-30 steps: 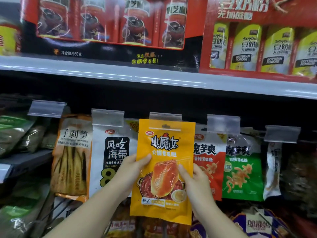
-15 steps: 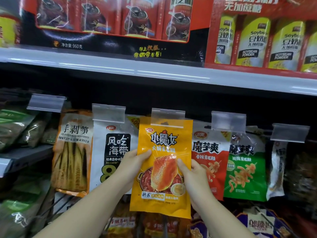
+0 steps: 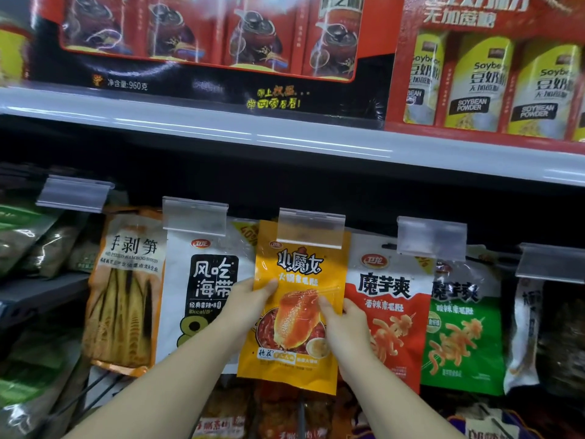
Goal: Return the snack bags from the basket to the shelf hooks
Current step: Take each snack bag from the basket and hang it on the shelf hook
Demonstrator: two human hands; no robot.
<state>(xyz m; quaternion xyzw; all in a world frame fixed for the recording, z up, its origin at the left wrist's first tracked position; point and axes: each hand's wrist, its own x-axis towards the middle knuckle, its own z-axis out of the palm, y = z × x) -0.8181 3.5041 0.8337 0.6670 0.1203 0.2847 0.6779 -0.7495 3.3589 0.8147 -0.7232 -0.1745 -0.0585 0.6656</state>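
I hold an orange-yellow snack bag upright against the row of shelf hooks. My left hand grips its left edge, thumb across the front. My right hand grips its right edge, thumb on the picture of the food. The bag's top edge lies behind the clear plastic label holder of the middle hook. The hook's wire and the bag's hang hole are hidden. No basket is in view.
Other bags hang on neighbouring hooks: a bamboo-shoot bag, a white seaweed bag, a red bag and a green bag. A white shelf edge runs above, with red boxes on it. More bags hang lower down.
Both hands have carried the orange-yellow bag upward and toward the shelf. Its top has passed from in front of the middle hook's label holder to behind it.
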